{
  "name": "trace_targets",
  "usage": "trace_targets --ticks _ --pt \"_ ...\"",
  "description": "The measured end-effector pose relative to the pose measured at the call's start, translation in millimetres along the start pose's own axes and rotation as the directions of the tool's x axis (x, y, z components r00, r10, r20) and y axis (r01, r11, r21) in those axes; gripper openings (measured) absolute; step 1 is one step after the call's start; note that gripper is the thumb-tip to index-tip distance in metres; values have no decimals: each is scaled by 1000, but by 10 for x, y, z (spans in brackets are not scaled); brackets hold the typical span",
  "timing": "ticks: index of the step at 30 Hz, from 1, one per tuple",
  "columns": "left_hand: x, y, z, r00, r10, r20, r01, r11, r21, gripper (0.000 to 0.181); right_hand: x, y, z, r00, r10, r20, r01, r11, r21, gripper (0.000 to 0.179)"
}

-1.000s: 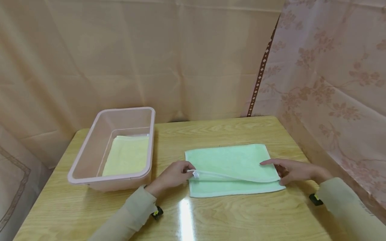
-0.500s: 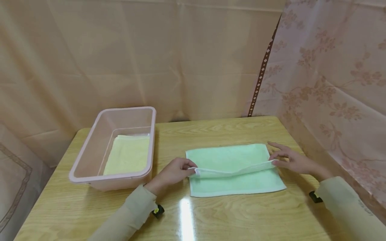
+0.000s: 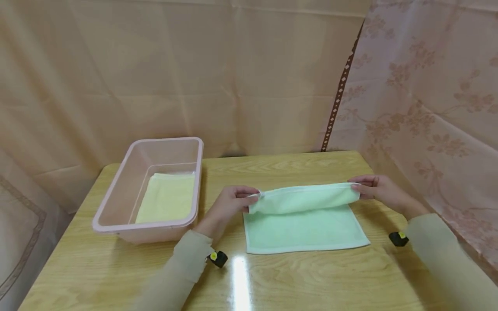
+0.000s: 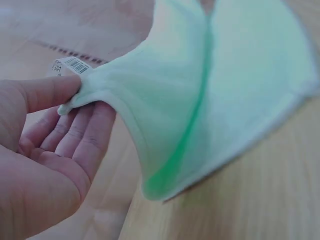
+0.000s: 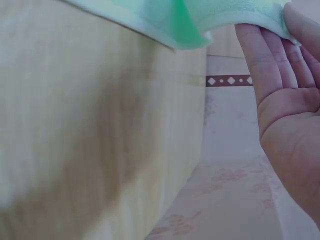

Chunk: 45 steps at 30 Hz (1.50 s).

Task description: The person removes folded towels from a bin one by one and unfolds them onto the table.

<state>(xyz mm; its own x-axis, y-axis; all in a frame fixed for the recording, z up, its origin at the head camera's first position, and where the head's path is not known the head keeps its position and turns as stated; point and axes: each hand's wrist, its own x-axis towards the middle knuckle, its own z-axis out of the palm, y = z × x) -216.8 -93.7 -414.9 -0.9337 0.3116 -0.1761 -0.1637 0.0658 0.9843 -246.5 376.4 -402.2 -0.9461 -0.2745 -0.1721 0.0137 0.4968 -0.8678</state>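
Observation:
A light green towel (image 3: 303, 229) with a pale border lies on the table, its near part flat and its far part raised between both hands. My left hand (image 3: 229, 205) pinches the raised edge at the left corner, thumb against fingers. A white label (image 4: 75, 65) with a barcode sticks out at that corner in the left wrist view. At the other end my right hand (image 3: 383, 194) pinches the right corner between thumb and fingers. The right wrist view shows the right hand (image 5: 292, 100) under the towel's edge (image 5: 245, 12), palm visible.
A pink plastic bin (image 3: 105, 229) stands at the left of the wooden table (image 3: 303, 280), close to the left forearm. A folded yellow towel (image 3: 167, 198) lies inside it. Beige curtain (image 3: 194, 77) hangs behind, floral curtain (image 3: 435, 108) at the right.
My right hand, loose near the towel's right side earlier, has taken the right corner. Both hands have lifted the towel's edge up and away from me, so more of the raised layer shows.

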Motion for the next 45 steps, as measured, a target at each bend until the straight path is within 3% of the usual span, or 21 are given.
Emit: trace_targets --ticks 4,10,14,20,25,32,39,45 --pt "170 49 -25 997 26 -79 -35 993 -109 26 139 -81 -57 999 23 -22 -24 1000 -10 59" --pt "391 66 -139 987 75 -144 -101 979 -178 27 372 -161 -121 997 66 -30 -67 997 -32 66" --pt "507 39 -235 991 49 -122 -79 965 -251 29 501 -239 -127 995 92 -47 -94 994 -47 70" --pt "635 16 -388 999 -29 -17 20 926 -378 30 684 -335 -102 991 107 -77 -110 993 -36 71" --pt "779 74 -457 999 -37 10 38 915 -402 35 787 -359 -96 985 93 -145 -94 996 1 65" --pt "971 120 -506 989 -61 -136 10 938 -346 33 904 -309 16 978 61 -197 -37 992 122 62" --pt "1078 68 -536 977 -50 -209 -35 922 -385 39 937 -301 134 960 92 -266 -76 995 68 57" --pt "1115 62 -559 950 -15 -311 -114 912 -393 42 997 -361 238 944 133 -301 -111 990 87 59"
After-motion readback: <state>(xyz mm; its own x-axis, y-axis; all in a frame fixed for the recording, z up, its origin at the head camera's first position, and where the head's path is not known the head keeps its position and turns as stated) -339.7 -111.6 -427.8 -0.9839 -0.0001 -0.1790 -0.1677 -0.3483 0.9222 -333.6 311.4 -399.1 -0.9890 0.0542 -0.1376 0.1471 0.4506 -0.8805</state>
